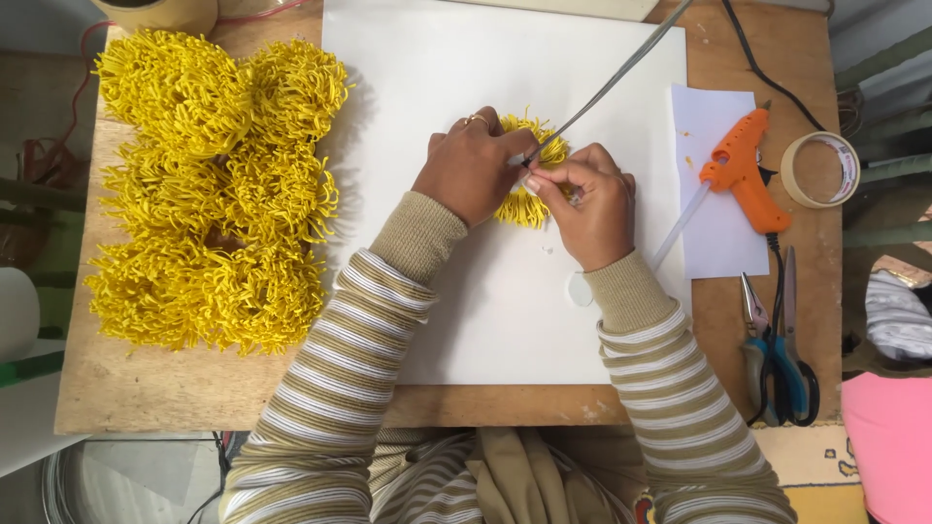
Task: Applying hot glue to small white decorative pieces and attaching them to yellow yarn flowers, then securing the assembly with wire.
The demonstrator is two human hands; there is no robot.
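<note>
Yellow fringed flower (524,199) pinched between both curled hands (534,189).

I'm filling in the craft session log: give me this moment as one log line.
left hand: on yellow fringed flower | right hand: pinching flower at wire stem | idle: glue gun, finished flowers

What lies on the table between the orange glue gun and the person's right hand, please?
In the head view, a clear glue stick juts from the back of the glue gun toward the right hand, over the small white paper and big white sheet.
</note>
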